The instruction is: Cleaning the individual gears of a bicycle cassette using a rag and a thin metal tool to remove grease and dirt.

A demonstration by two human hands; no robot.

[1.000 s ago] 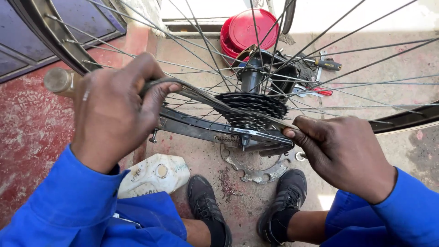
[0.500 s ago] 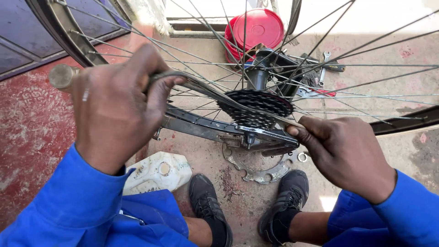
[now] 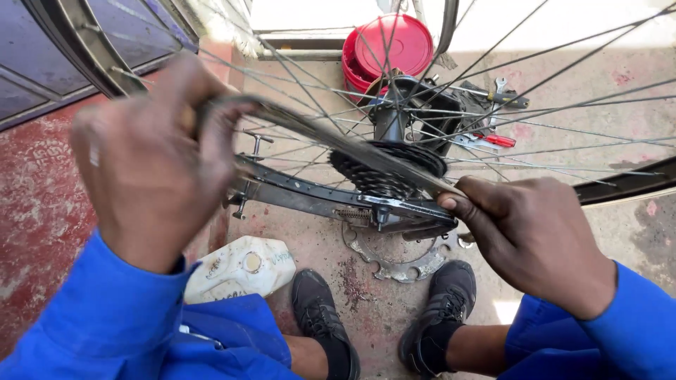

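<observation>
Steel tool bar gripped between both hands, left blurred, its handle end hidden, sprocket cluster partly covered.

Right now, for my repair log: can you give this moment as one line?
left hand: grips tool handle, blurred | right hand: pinches tool's far end | sprocket cluster: under tool | red bucket: behind wheel

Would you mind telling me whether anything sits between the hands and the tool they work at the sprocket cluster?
Nothing visible does: the left hand grips one end of the tool and the right hand pinches the other beside the sprocket cluster.
</observation>
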